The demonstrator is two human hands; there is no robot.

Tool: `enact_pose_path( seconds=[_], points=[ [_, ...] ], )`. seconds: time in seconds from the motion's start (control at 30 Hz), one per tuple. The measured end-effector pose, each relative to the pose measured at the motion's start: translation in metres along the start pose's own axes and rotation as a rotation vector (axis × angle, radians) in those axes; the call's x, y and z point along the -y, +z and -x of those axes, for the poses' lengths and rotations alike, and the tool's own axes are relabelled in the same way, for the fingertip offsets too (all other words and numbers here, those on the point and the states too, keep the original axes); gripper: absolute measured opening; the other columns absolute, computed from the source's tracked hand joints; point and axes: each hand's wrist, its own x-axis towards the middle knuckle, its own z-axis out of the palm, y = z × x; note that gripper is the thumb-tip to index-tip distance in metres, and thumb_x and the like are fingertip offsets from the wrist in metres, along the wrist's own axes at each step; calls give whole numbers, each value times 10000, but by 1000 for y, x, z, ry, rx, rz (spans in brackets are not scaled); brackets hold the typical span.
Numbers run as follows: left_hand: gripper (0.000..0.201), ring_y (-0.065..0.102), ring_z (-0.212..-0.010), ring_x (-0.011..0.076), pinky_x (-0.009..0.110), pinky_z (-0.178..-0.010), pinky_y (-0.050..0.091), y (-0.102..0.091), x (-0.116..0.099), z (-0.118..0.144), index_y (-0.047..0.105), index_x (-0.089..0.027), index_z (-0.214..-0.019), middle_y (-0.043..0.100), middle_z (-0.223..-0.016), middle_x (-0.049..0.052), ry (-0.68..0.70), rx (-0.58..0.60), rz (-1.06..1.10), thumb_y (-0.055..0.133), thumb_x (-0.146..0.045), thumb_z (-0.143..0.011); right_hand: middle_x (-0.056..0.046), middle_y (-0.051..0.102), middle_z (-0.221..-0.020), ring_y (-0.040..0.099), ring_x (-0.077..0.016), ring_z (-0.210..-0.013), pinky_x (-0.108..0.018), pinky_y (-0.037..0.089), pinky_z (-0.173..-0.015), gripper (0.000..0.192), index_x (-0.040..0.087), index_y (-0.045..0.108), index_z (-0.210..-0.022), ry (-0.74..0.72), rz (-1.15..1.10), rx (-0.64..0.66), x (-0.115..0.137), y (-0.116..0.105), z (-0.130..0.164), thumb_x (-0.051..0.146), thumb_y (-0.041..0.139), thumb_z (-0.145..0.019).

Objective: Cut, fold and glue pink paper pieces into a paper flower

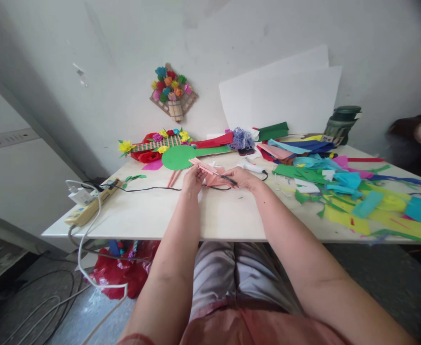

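Note:
My left hand (193, 179) is closed on a folded strip of pink crepe paper (203, 166). In my right hand (244, 178) are scissors with dark handles (229, 180), their blades reaching left against the pink paper. More pink paper (217, 179) hangs between the two hands. Behind my left hand lies a round green paper piece (179, 157). Thin pink strips (174, 178) rest on the table just left of that hand. A white glue gun (252, 166) lies beyond my right hand.
Coloured paper scraps (350, 191) cover the table's right side, with a dark green bottle (341, 125) behind them. A power strip (92, 203) sits at the left edge, its black cord crossing the table. A flower-decorated craft (156, 145) lies at the back.

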Motion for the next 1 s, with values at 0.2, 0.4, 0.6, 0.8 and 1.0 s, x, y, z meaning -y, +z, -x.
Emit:
enact_pose_path(
  seconds=[0.2, 0.4, 0.6, 0.8, 1.0],
  points=[
    [110, 588, -500, 81, 190, -576, 508, -4, -1, -3, 573, -135, -756, 594, -570, -7, -3, 9, 5, 649, -213, -771, 67, 438, -420, 309, -43, -371, -210, 214, -388, 344, 100, 714, -775, 11, 14, -2, 0, -2, 1, 420, 676, -655],
    [124, 540, -445, 51, 139, -503, 463, -1, -5, 0, 569, -127, -686, 559, -515, -21, 23, -42, 21, 624, -161, -792, 69, 454, -428, 324, -43, -382, -205, 233, -393, 377, 104, 728, -869, 35, 16, 8, 6, -3, 6, 402, 708, -638],
    [101, 559, -473, 47, 137, -553, 482, 4, -6, 3, 587, -115, -700, 583, -542, -14, 27, -50, 85, 596, -90, -798, 58, 489, -450, 361, -47, -378, -201, 254, -387, 389, 109, 718, -870, 46, 11, 34, 1, -5, 3, 424, 710, -642],
    [107, 535, -445, 39, 109, -484, 456, 3, -4, 1, 585, -127, -749, 568, -533, -22, 32, -26, 141, 538, -71, -828, 52, 514, -465, 377, -41, -375, -198, 254, -382, 375, 108, 699, -825, 55, 39, 44, 1, -6, 2, 446, 699, -661],
    [163, 488, -393, 29, 99, -429, 420, 1, -3, 1, 536, -123, -683, 507, -477, -42, 21, 4, 129, 528, -97, -844, 59, 504, -447, 378, -44, -377, -187, 274, -376, 247, 114, 670, -748, 57, -10, 46, 6, -4, 5, 349, 688, -672]
  ],
)
